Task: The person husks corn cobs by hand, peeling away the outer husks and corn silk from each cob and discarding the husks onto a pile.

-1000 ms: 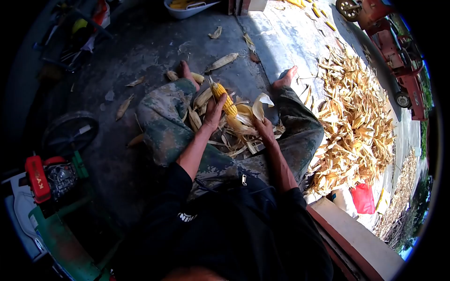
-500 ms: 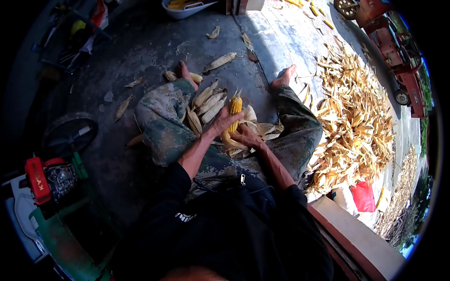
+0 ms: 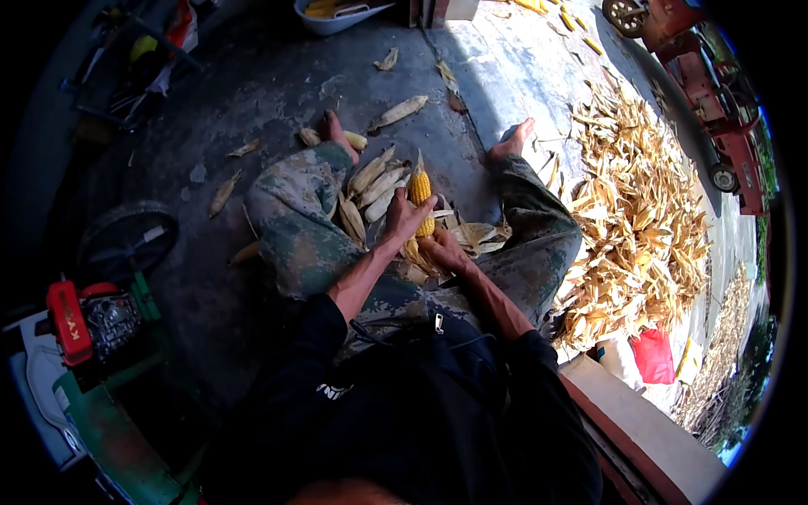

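Between my legs a yellow corn cob (image 3: 421,187) stands upright with its kernels bare and its tip pointing away from me. My left hand (image 3: 406,219) is wrapped around its middle. At the cob's lower end my right hand (image 3: 446,251) is closed, gripping the base; whether it also pinches husk there is hidden. Peeled husks (image 3: 478,236) lie just right of and below the hands. Several ears still in pale husk (image 3: 380,187) rest to the left, by my left leg.
A large heap of dry husks (image 3: 635,219) lies to the right in sunlight. A green machine with a red engine (image 3: 69,324) stands at lower left. A white basin (image 3: 341,21) sits at the top, and a red vehicle (image 3: 725,126) at upper right. Loose ears (image 3: 400,111) dot the floor.
The husk that hung curled at the cob's base has come down, and more of the cob shows. My right hand has shifted slightly down; my left still holds the cob.
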Demonstrator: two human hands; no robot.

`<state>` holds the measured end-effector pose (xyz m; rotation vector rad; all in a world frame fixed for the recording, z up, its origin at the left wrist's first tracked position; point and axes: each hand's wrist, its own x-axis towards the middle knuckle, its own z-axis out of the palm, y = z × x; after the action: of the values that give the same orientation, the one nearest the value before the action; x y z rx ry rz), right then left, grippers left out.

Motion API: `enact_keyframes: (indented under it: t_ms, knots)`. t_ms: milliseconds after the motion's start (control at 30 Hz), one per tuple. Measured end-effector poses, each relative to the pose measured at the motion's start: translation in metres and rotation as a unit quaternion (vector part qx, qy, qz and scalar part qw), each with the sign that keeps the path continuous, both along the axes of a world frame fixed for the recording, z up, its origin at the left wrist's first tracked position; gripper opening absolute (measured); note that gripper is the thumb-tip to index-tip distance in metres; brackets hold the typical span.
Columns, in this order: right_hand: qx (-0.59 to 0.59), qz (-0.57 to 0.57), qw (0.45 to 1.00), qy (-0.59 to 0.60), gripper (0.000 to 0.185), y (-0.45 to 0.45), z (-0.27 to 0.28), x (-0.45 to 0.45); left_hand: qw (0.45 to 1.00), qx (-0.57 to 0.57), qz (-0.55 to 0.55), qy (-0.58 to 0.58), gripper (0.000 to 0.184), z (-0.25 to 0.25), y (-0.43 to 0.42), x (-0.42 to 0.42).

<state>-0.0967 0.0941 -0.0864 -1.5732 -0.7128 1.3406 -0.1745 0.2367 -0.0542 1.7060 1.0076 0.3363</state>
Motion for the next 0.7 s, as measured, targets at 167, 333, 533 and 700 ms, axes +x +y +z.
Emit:
enact_keyframes:
  t_ms: [167,333,533,700]
  knots:
    - [-0.075,0.046,0.991,-0.096,0.038,-0.002,0.024,-0.010,0.993,-0.007,-0.080,0.091,0.070,-0.021,0.003,-0.003]
    - [-0.051,0.032,0.996,-0.068,0.036,-0.009,0.030,-0.018,0.965,-0.219,-0.127,-0.072,0.061,-0.027,0.014,-0.007]
    - [0.086,0.281,0.919,-0.262,0.028,-0.013,0.016,-0.020,0.909,-0.271,-0.299,0.104,0.047,-0.012,0.005,-0.012]
    - [0.058,0.148,0.974,-0.163,0.030,-0.005,0.059,-0.004,0.833,-0.529,-0.099,-0.126,0.046,-0.010,0.029,-0.012]
